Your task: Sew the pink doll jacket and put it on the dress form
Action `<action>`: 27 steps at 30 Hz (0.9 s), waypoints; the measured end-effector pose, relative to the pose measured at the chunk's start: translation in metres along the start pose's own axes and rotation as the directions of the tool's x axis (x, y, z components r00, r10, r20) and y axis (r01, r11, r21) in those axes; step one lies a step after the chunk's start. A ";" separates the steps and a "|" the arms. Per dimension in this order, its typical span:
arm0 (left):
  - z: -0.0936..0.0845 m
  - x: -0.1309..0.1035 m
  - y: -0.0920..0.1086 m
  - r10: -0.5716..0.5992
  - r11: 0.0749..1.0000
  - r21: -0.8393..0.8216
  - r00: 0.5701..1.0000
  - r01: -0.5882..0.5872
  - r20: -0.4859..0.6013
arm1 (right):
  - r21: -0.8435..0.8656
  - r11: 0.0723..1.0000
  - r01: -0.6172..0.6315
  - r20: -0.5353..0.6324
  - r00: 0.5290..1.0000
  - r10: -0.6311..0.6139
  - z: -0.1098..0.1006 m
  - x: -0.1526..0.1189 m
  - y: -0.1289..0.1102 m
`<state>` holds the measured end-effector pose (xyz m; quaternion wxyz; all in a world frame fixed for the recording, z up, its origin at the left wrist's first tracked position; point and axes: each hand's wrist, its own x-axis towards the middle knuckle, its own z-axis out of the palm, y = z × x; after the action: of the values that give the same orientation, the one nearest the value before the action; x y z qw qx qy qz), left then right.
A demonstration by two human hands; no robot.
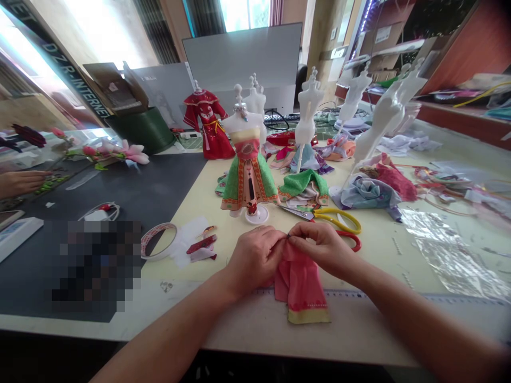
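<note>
A small pink doll garment (301,282) with a pale yellow hem hangs from my two hands at the front of the table. The fingers of my left hand (255,255) are closed on its upper edge. Thumb and forefinger of my right hand (319,244) pinch that edge from the other side. A tiny dark thing shows between the fingertips, too small to name. Just beyond my hands stands a small mannequin (239,125) in a green and pink dress (250,178). Yellow-handled scissors (337,215) and a red handle (353,239) lie behind my right hand.
A tape roll (159,240) and fabric scraps (202,244) lie to the left. Several bare white mannequins (310,101) and a red-dressed one (208,125) stand behind. Crumpled clothes (369,191) and clear film (451,250) are at right. Another person's hand (19,183) is far left.
</note>
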<state>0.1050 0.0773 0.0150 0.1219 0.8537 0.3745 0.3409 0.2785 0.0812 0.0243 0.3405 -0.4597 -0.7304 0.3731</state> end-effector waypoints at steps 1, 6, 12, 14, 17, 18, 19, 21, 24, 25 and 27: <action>0.000 0.000 0.000 -0.004 1.000 -0.006 1.000 0.004 -0.001 | -0.001 1.000 -0.002 -0.001 1.000 0.002 0.000 0.000 0.000; 0.000 0.000 0.001 -0.041 0.999 -0.025 0.997 0.040 -0.063 | -0.017 1.000 0.014 -0.015 1.000 -0.014 0.000 0.000 0.001; 0.000 0.001 0.002 -0.075 0.997 -0.035 0.995 0.073 -0.066 | -0.012 1.000 0.028 -0.017 0.999 -0.028 0.000 0.000 0.000; -0.001 0.001 0.002 -0.092 0.995 -0.039 0.994 0.089 -0.060 | -0.004 1.000 0.030 -0.012 0.999 -0.030 0.000 0.000 0.000; -0.003 0.002 0.003 -0.133 0.989 -0.072 0.990 0.130 -0.050 | 0.012 1.000 0.027 -0.007 1.000 -0.027 0.001 0.000 -0.001; -0.003 0.002 0.004 -0.153 0.985 -0.092 0.987 0.149 -0.044 | 0.015 1.000 0.026 -0.005 1.000 -0.026 0.001 0.000 -0.001; -0.004 0.002 0.004 -0.174 0.979 -0.115 0.984 0.169 -0.039 | 0.017 1.000 0.025 -0.005 1.000 -0.025 0.001 0.000 -0.001; -0.005 0.003 0.005 -0.214 0.965 -0.165 0.976 0.205 -0.035 | 0.018 1.000 0.021 -0.005 1.000 -0.021 0.001 0.000 -0.001; -0.006 0.005 0.006 -0.259 0.942 -0.231 0.965 0.244 -0.039 | 0.018 1.000 0.009 -0.008 1.000 -0.009 0.001 0.000 0.000; -0.006 0.005 0.006 -0.271 0.936 -0.247 0.962 0.253 -0.041 | 0.017 1.000 0.005 -0.010 1.000 -0.005 0.001 0.000 0.000; -0.006 0.006 0.006 -0.292 0.923 -0.274 0.955 0.269 -0.045 | 0.015 1.000 -0.002 -0.016 1.000 0.002 0.001 0.000 0.000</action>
<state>0.1065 0.0771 0.0249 0.2664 0.7519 0.4488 0.4029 0.2776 0.0810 0.0238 0.3493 -0.4607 -0.7246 0.3752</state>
